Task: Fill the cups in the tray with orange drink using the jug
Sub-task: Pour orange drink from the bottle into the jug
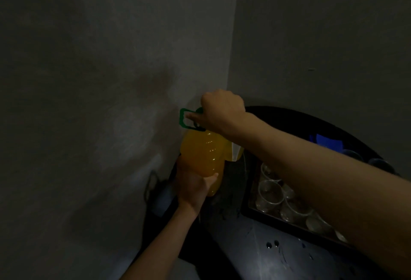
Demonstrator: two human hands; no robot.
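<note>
Both hands are on the jug (203,157) here, close in the corner against the wall (111,79), just below the middle of the view. It is full of orange drink and stands nearly upright, its long axis running from about 11 o'clock at the green top down to 5 o'clock at the base.

The left hand (193,186) has the lower body, fingers wrapped round from the 7 o'clock side with the thumb (213,176) laid across the front: a firm, closed hold. The right hand (220,110) is up on top, fingers curled tight over the green neck, with 1 fingertip showing inside the loop of the green handle (184,119). Whether it is turning a cap or simply lifting, I cannot tell.

The key line is this: the tray (251,210) sits on the dark counter (255,246) at 4 o'clock from the jug, near but apart from it. The cups (270,193) are clear and look empty, at least 5 in view, more likely hidden under the right forearm crossing above them. So the pour looks to go down and right, toward 4 o'clock. Nothing is poured yet by the look of it. Something pale and translucent shows at the jug's 3 o'clock shoulder; too dim to name.
</note>
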